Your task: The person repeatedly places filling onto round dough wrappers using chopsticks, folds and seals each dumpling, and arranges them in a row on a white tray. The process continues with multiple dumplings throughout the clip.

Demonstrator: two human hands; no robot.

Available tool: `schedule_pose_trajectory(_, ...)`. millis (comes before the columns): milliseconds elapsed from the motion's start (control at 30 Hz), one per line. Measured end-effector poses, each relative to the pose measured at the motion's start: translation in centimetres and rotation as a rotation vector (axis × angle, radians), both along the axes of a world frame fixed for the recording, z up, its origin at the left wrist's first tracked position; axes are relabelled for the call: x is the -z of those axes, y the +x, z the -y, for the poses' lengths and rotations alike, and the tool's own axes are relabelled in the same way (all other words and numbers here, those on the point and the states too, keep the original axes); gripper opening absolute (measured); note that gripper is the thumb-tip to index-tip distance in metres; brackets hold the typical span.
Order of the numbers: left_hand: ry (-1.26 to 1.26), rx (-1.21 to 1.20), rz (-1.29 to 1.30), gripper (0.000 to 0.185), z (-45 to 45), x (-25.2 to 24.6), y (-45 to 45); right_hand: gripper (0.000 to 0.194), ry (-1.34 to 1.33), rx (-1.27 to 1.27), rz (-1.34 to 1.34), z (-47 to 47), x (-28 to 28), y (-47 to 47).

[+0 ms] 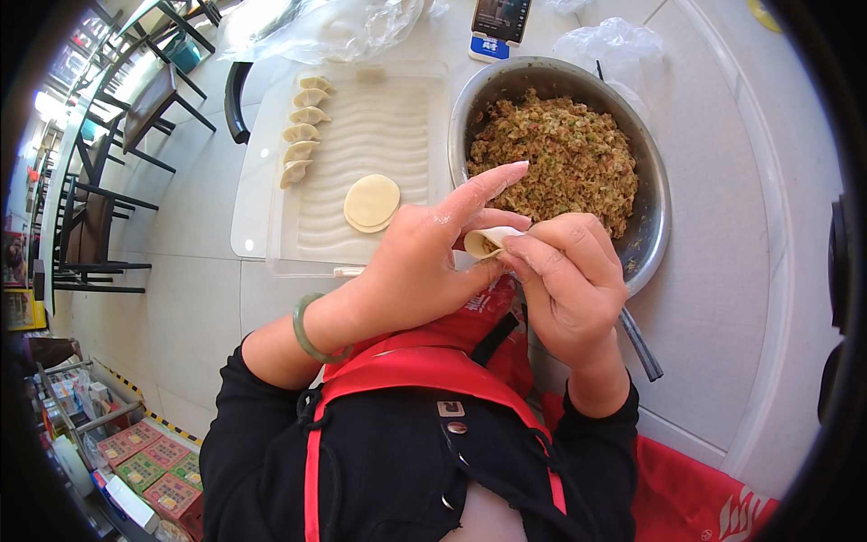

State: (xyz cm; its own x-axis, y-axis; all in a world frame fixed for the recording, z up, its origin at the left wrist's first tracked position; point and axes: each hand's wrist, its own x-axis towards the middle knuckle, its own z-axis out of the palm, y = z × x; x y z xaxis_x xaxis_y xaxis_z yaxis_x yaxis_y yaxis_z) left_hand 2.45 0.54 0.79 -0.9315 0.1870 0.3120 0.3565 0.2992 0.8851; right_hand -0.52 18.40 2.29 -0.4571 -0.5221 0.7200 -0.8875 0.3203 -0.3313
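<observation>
A round dough wrapper point(482, 242), folded over some filling, is held between both hands in front of the bowl. My left hand point(433, 251) supports its open end with thumb and lower fingers, the index finger stretched out over the bowl. My right hand point(576, 278) pinches the other end of the wrapper. Behind them stands a large steel bowl point(660, 203) of minced filling point(555, 156). To the left, a clear plastic tray point(379, 129) with a wavy bottom holds a column of several pleated dumplings point(306, 132) and a small stack of round wrappers point(372, 201).
A utensil handle point(640, 345) sticks out below the bowl's right side. Behind the bowl are a phone point(501, 20) on a stand and a crumpled plastic bag point(613, 51). More plastic film point(325, 30) lies beyond the tray. Chairs point(152, 101) and stacked boxes point(159, 467) are at left.
</observation>
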Motion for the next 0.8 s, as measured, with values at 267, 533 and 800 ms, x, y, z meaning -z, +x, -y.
schedule_pose_trajectory(267,0.123,-0.030,0.038,0.077,-0.4,0.4,0.4,0.025,0.005,0.049,-0.059,0.4,0.4,-0.1)
schedule_pose_trajectory(533,-0.022,-0.064,-0.115,0.086,-0.6,1.0,0.5,0.024,0.040,-0.009,0.033,0.8,-0.2,0.0)
schedule_pose_trajectory(800,0.086,-0.052,-0.127,0.086,-0.6,1.3,0.8,0.020,-0.008,0.018,0.005,1.0,-0.4,0.1)
